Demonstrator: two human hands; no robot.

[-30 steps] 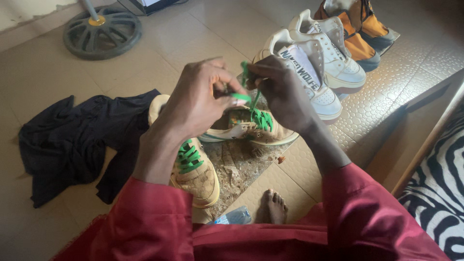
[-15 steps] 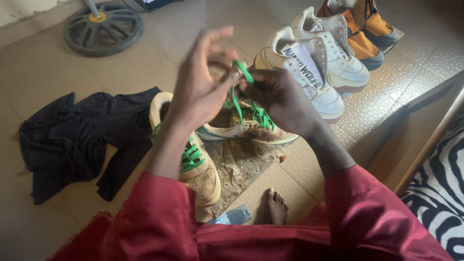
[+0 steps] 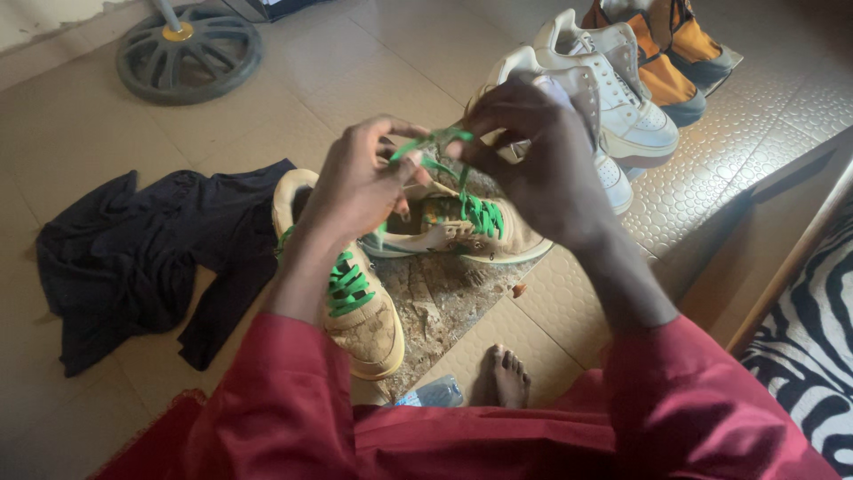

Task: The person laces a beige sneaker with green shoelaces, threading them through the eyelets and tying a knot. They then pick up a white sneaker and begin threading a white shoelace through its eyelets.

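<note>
Head view: left hand has lowered, both hands pinching green lace.

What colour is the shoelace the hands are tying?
Green. The shoelace shows best in the head view, pinched between the left hand and right hand.

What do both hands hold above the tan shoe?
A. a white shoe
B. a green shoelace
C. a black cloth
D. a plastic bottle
B: the left hand and the right hand pinch the green shoelace, which runs down to the tan shoe.
</note>
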